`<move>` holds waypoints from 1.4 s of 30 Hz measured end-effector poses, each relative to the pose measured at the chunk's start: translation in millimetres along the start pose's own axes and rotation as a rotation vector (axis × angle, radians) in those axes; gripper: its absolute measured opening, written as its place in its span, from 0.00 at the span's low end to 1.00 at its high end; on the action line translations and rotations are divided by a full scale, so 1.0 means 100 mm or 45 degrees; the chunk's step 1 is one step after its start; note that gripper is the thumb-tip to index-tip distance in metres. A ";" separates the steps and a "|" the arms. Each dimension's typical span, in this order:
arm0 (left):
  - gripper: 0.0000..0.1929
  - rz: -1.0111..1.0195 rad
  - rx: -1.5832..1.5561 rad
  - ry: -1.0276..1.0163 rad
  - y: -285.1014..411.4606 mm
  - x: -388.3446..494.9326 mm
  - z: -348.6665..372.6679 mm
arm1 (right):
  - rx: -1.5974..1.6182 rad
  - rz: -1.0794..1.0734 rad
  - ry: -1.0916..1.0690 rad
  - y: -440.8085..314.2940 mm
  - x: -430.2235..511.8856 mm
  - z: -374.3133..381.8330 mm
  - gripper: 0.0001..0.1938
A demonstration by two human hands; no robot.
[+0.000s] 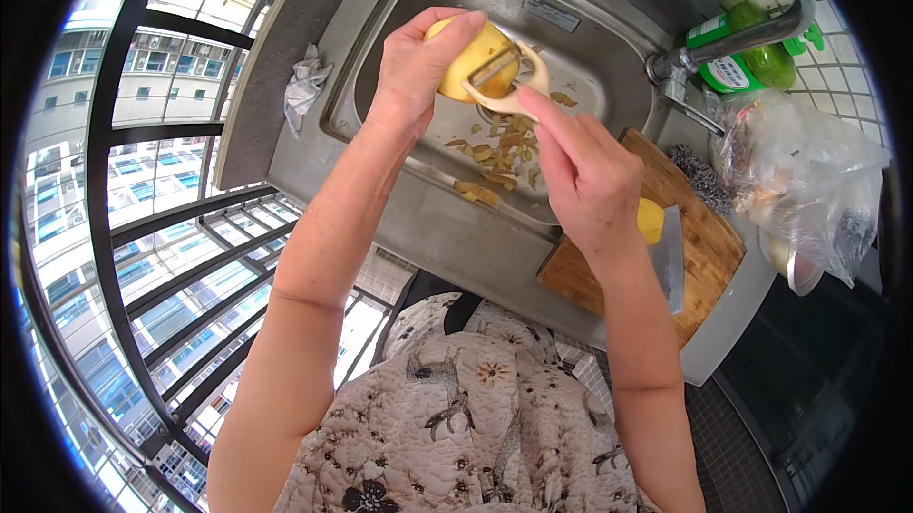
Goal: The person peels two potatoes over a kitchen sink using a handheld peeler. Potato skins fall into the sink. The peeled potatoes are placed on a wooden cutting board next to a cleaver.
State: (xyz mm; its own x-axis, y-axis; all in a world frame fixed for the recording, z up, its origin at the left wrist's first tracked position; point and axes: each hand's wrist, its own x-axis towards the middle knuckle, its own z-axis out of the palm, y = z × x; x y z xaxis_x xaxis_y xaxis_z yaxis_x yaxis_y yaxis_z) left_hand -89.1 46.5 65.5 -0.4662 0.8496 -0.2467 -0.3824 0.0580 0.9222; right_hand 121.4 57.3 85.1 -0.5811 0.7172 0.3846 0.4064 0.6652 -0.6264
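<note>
Over the stainless steel sink, my left hand grips a mostly peeled yellow potato. The handle of a cream-coloured Y-shaped peeler is in my right hand, and its metal blade lies against the right side of the potato. Brown and yellow peelings are scattered on the sink floor below, and more peelings lie on its near edge. Beside my right wrist, a peeled yellow piece and a broad knife blade rest on a wooden cutting board; my right forearm hides part of the board.
A chrome faucet arches at the upper right, near green bottles. A grey scouring pad and a clear plastic bag lie right of the board. A crumpled cloth sits left of the sink, by a barred window.
</note>
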 end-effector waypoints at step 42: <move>0.38 -0.028 -0.407 -0.297 0.01 -0.06 -0.22 | 0.482 0.270 0.077 0.01 -0.12 -0.11 0.16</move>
State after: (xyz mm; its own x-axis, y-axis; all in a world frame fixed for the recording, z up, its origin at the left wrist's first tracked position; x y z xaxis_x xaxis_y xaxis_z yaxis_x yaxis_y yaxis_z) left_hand -104.0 29.5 61.1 -0.2755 0.9483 -0.1576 -0.6364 -0.0571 0.7693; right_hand 136.4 51.9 87.1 -0.4654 0.8483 0.2525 0.2185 0.3865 -0.8960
